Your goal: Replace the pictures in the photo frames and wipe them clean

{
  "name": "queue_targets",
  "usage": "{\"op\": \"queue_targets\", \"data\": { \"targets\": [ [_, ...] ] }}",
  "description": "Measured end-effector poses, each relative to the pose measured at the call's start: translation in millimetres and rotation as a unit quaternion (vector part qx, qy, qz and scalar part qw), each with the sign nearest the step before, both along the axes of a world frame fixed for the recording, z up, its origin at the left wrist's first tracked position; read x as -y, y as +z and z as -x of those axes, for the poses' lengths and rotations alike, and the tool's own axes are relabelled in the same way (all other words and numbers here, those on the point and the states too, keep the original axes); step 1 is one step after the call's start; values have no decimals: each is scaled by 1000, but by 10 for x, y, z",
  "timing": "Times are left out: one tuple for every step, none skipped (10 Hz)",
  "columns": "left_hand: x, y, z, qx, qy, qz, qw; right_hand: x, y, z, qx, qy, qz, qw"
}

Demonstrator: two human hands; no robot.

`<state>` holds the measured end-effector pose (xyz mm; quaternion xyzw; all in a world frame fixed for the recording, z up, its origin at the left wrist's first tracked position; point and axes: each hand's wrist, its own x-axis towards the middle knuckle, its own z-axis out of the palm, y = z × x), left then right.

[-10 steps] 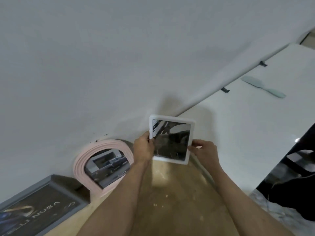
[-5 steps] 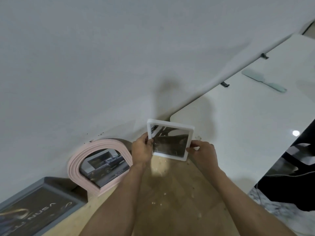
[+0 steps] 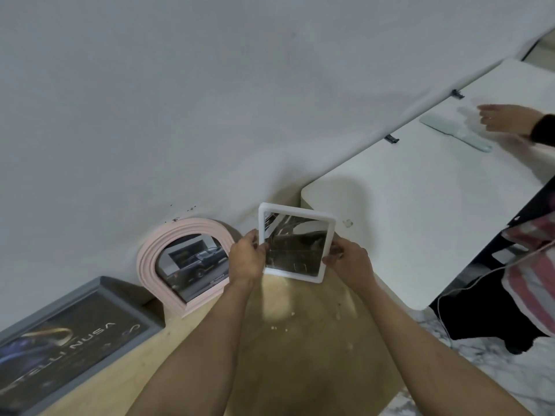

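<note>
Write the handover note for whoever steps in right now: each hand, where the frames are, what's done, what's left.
Left hand grips the left edge of the white frame; right hand grips its lower right edge. The frame is held up over the wooden table, glass towards the camera, a picture inside.
Pink arched frame and grey frame lean against the wall at the left, each with a picture in.
Another person's hand reaches near the pale green brush on the white table.
Done: all three hold pictures. Left: set the white frame down; whether wiping is finished cannot be told.
</note>
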<state>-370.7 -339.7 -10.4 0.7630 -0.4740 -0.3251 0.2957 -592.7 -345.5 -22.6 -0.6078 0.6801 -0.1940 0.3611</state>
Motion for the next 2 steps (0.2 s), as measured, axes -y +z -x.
{"op": "queue_targets", "data": {
  "targets": [
    [-221, 95, 23, 11, 17, 13, 1000, -228, 85, -82, 28, -81, 25, 996],
    [-501, 214, 47, 26, -7, 43, 999, -530, 177, -211, 49, -118, 52, 990]
  ]
}}
